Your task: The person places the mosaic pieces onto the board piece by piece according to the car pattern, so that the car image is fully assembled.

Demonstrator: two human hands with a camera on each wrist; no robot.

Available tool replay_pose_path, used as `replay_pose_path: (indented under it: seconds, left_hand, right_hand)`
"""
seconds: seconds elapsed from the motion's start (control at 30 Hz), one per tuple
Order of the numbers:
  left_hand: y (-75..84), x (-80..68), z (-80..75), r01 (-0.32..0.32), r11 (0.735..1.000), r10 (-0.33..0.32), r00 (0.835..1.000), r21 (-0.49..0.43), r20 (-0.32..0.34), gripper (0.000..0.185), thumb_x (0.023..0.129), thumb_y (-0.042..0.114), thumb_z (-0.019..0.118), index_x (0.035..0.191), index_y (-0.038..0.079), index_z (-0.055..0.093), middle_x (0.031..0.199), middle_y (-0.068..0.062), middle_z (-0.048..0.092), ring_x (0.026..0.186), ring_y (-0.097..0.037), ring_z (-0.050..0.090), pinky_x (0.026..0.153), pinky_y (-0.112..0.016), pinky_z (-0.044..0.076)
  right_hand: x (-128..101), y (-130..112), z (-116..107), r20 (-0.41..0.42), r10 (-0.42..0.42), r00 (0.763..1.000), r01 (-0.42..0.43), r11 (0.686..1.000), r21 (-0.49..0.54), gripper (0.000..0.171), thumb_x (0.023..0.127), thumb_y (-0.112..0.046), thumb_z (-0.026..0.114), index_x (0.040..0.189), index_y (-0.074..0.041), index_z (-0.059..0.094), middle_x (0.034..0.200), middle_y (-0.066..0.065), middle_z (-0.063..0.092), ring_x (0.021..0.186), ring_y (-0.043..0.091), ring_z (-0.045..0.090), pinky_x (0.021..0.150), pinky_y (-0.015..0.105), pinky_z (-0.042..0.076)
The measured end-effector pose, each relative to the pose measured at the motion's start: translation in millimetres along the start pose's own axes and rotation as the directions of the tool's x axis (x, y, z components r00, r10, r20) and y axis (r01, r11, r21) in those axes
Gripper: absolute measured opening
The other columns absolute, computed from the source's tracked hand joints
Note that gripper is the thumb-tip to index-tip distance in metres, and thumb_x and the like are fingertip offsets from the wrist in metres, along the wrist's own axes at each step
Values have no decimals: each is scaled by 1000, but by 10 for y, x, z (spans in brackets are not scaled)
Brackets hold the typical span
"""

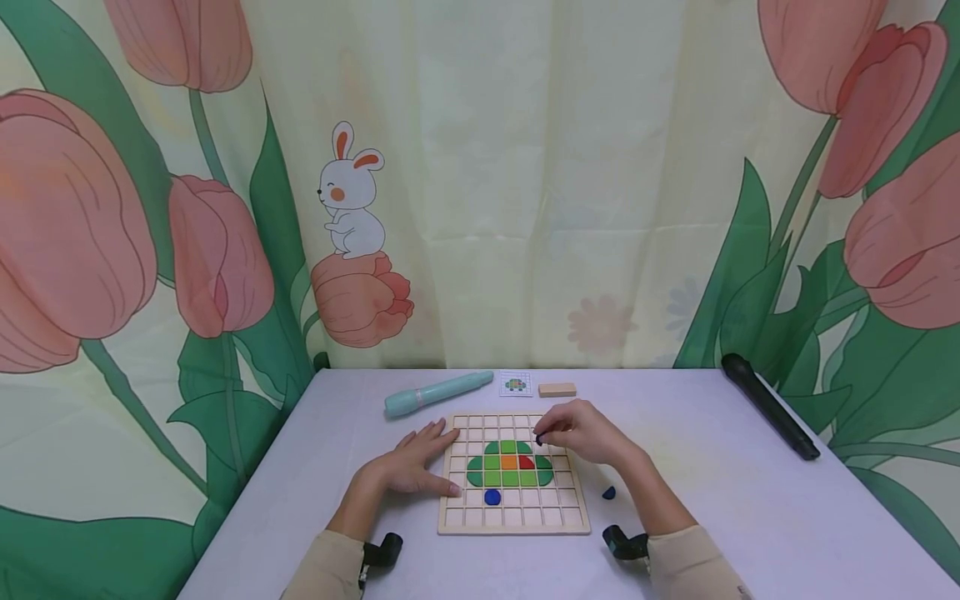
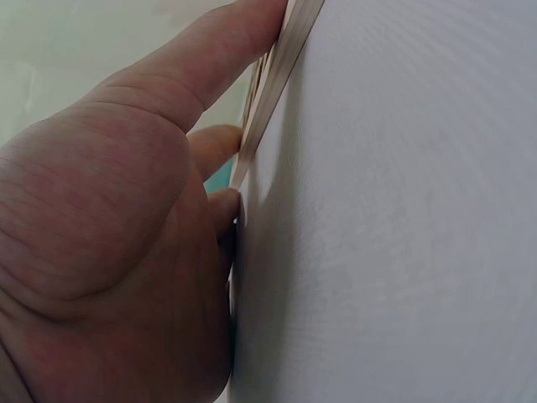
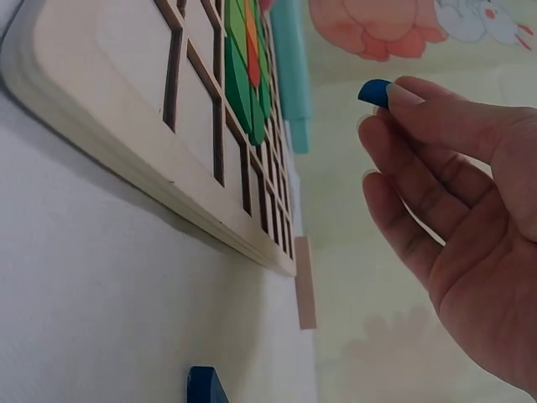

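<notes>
From the head view, a wooden grid board lies in the middle of a white table, with bare table all round it and the most room to its right. On the board sits a green patch of tiles with an orange and a red tile in it, and a blue round piece sits just below the patch. The left hand lies flat with straight fingers, touching the board's left edge. The right hand hovers over the board's top right part and pinches a small blue piece. Another blue piece lies on the table just right of the board. Behind the board lie a teal pen, a small picture card and a wooden block. A black stick lies far right of the board. In the left wrist view, the left hand has its fingers out straight, with fingertips pressed against the board's edge. In the right wrist view, the right hand holds the small blue piece between thumb and fingertip, up off the board, and its other fingers are loosely bent.
</notes>
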State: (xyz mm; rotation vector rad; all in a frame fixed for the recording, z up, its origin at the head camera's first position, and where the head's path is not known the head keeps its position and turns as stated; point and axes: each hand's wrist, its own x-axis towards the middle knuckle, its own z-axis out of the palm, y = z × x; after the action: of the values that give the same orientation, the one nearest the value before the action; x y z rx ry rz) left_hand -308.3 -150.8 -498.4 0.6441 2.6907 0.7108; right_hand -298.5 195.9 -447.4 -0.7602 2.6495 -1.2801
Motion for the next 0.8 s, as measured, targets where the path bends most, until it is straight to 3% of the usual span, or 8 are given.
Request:
replay_pose_path:
  seconds: [0.57,0.8]
  left_hand:
    - [-3,-3,-3,-14,1000,14,1000,5,-2,108,78,68,78,165,23,32,176,-8,14,164,-30,7,132,-57,7]
    - [-6,-3,-3,-10,1000,10,1000,3,3,109,77,69,78,165,24,32,176,-8,14,164,-30,7,132,-56,8]
  right_hand:
    - [32,-57,140,126,-6,992,4,1000,18,13,95,-2,73,103,-6,82,102,2,78,89,19,69,82,21,59]
    - [50,-45,191,188,-13,982,9,1000,24,11,92,-1,76,99,-6,83,98,3,80,86,20,72,78,20,59]
